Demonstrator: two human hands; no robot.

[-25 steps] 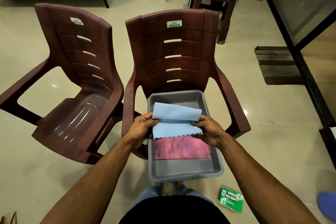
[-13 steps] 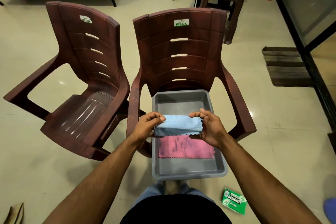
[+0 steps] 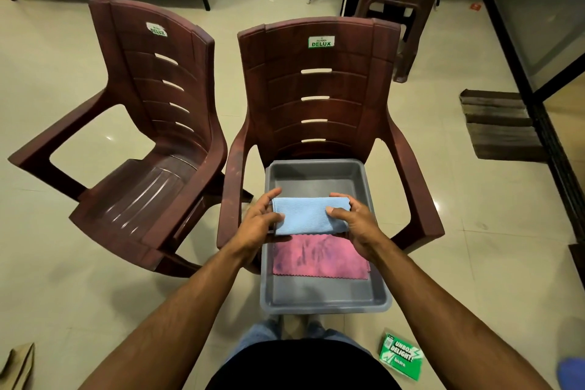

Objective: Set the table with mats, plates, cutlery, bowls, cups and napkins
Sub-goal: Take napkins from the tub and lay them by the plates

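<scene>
- Head view: a folded blue cloth [image 3: 308,215] is held between both hands above a grey tray [image 3: 376,291] that sits on the seat of the right-hand chair [image 3: 316,98].
- Left hand [image 3: 258,225]: thumb on top of the cloth's left end, fingers curled beneath and behind it, pinching the fold.
- Right hand [image 3: 356,225]: thumb pressed on the top face near the right end, fingers wrapped under the edge, clamped on the cloth.
- A pink cloth [image 3: 319,258] lies flat in the tray, just below the blue one; its near edge is zigzag-cut.
- Handling judgement: the blue cloth appears to be a ribbed, napkin-type fabric. It is probably very light, soft and limp, not fragile, and not slippery.
- Risk: a fold in such material is likely to spring open or sag if only one end is supported.
- Recommended hold: pinch at both short ends across all layers, or grip the folded edge so the layers stay together.
- A second chair [image 3: 152,123] stands to the left with nothing on its seat; a green packet [image 3: 401,358] lies on the floor.
- No table is in view.
</scene>
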